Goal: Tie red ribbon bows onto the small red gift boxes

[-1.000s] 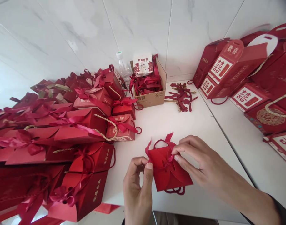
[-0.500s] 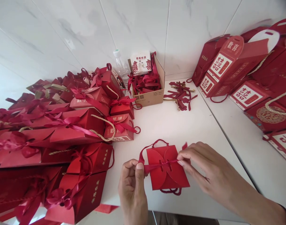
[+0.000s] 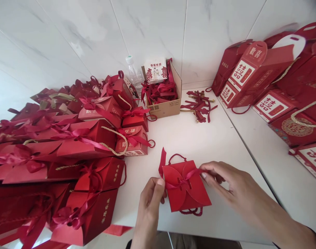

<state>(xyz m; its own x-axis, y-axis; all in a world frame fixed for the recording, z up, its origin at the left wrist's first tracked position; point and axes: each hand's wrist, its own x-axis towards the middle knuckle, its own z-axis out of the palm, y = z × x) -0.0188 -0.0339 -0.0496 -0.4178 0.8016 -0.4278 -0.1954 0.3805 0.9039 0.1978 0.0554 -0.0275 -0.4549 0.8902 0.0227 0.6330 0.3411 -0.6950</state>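
Note:
A small red gift box (image 3: 190,200) stands on the white table before me, its curved top flaps folded together. A dark pink ribbon (image 3: 191,174) runs through the slots in the flaps and is crossed in a loose knot at the middle. My left hand (image 3: 153,195) is closed on the ribbon at the box's left edge, thumb on top, with a loose tail sticking up beyond it. On the other side, my right hand (image 3: 217,178) pinches the ribbon's right end between thumb and fingers. Red cord handles (image 3: 177,155) show behind and in front of the box.
Many red gift boxes with bows (image 3: 82,138) crowd the left side. A cardboard box (image 3: 165,109) of ribbons and cards stands by the wall, beside a clear bottle (image 3: 133,71). Ribbon pieces (image 3: 199,105) lie near it. More red boxes (image 3: 261,69) stand at right.
The stretched ribbon has slackened into a looser knot. My left hand has moved right, closer to the box, and the left tail now points up. My right hand has shifted slightly right.

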